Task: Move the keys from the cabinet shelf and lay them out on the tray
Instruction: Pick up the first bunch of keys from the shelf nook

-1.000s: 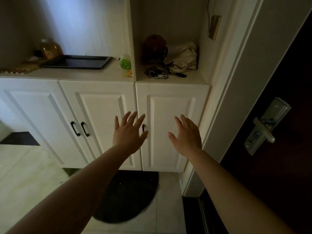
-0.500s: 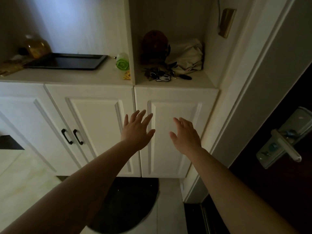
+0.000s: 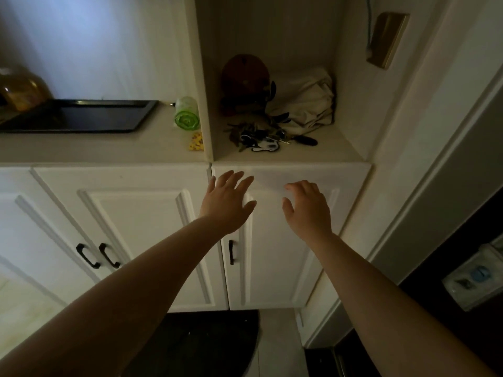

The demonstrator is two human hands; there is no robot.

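My left hand (image 3: 227, 204) and right hand (image 3: 309, 209) are spread and empty below the shelf (image 3: 326, 152). The keys (image 3: 261, 137) lie there in a tangled heap, long axis left-right, black fob (image 3: 306, 140) pointing right. Grabbing one ring could drag others off; the tray (image 3: 81, 123) sits well left.
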